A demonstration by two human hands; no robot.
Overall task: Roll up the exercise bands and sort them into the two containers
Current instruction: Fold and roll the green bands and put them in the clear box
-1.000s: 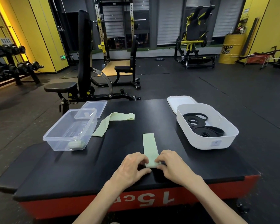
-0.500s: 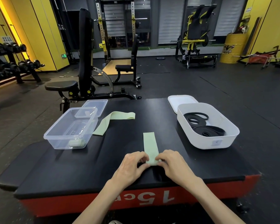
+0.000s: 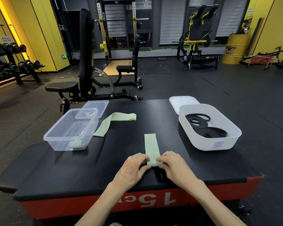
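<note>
1 roll [image 3: 76,144], clear tub [image 3: 59,145]; maybe 2 bands [image 3: 209,132], bin [image 3: 202,142].

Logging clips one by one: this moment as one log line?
step: rolling green band | left hand, right hand: pinching near end | second green band: unrolled | clear container: one green roll | white container: black bands

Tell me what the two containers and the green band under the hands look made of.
Clear container: glossy hard plastic; its walls are see-through and catch glare. White container: opaque plastic, matte, with moulded rounded corners. Light green band: thin and matte, probably latex or similar rubber, since it lies flat and rolls up.
</note>
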